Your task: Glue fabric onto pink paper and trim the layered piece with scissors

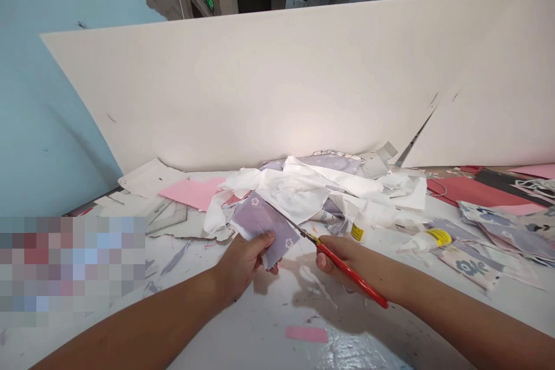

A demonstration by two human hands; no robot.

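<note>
My left hand (247, 260) pinches a piece of purple fabric (269, 225) printed with small white flowers, thumb on top and fingers beneath. Its lower edge looks backed with something white. My right hand (347, 260) grips a pair of red-handled scissors (347, 272). The blades point up and left and lie along the right edge of the fabric. How far apart the blades stand, I cannot tell. Just behind is a heap of crumpled white cloth (290, 191). A small glue bottle (358, 231) with a yellow label stands beyond my right hand.
A second glue bottle (427, 240) lies at the right, near patterned fabric pieces (472, 266). Pink paper (193, 192) and a set square (169, 214) lie at the left. A pink strip (307, 334) is in front. A tall white board (277, 92) borders the table's back.
</note>
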